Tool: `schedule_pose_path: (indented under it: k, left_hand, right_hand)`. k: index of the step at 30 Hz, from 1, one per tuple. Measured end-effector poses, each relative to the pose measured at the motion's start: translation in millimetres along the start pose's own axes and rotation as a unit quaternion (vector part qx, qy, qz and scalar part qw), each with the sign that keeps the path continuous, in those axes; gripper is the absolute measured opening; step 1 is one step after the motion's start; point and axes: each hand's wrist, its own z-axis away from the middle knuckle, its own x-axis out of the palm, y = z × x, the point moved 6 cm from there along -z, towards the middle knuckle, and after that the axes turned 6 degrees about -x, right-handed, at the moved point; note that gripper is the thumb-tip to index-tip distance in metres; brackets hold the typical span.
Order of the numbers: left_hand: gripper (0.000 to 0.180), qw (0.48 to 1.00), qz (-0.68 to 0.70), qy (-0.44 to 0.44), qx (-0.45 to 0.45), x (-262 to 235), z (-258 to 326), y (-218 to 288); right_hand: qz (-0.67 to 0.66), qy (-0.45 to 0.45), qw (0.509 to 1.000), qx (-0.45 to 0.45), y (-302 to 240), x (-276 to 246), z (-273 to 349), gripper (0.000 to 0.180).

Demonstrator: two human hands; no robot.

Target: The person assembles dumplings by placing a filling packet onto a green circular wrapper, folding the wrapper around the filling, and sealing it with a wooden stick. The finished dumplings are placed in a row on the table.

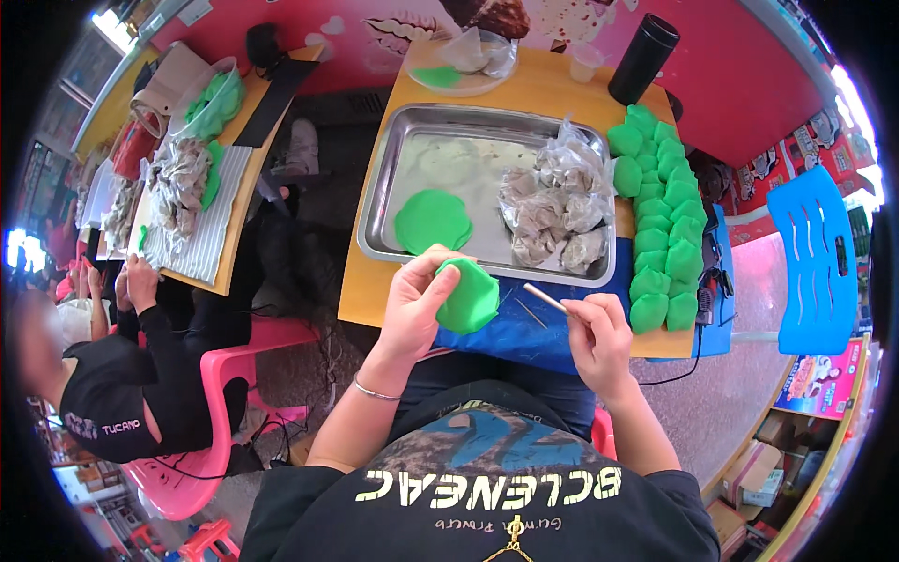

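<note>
In my left hand (pixel 417 298) is a soft green round piece (pixel 470 298), pinched between thumb and fingers above the tray's near edge. My right hand (pixel 599 339) grips a thin, pale rod (pixel 545 297) by one end, its other end pointing toward the green piece without touching it. A flat stack of green discs (pixel 433 222) lies in the metal tray (pixel 374 201) just beyond my left hand. Beside the stack, several clear plastic bags (pixel 554 192) hold greyish clumps. Puffy green pieces (pixel 670 211) line the table's right side in rows; their material I cannot tell.
A black cylindrical bottle (pixel 643 59), a clear cup (pixel 586 64) and a plate (pixel 412 66) with a bag stand at the back. A blue chair (pixel 811 262) is to the right. At left, another person (pixel 131 393) works at a second table (pixel 225 267).
</note>
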Motion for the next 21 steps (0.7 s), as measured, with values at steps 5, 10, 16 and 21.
schedule_pose_path:
  k: [5, 10, 16, 21]
  left_hand:
    - [0.018, 0.999, -0.012, 0.005, 0.036, 5, 0, 2]
    - [0.02, 0.992, -0.097, -0.004, 0.08, 10, 4, 1]
    - [0.019, 0.991, -0.035, 0.009, 0.129, 18, 9, -1]
    - [0.021, 0.99, -0.007, 0.047, 0.133, 14, 11, -4]
  right_hand:
    - [-0.037, -0.019, 0.999, -0.005, -22, 3, -10, 0.025]
    - [-0.086, -0.013, 0.996, 0.013, -30, 15, -19, 0.024]
    - [-0.239, 0.01, 0.965, 0.105, -28, 33, -19, 0.017]
    - [-0.4, 0.003, 0.886, 0.235, -21, 46, -5, 0.011]
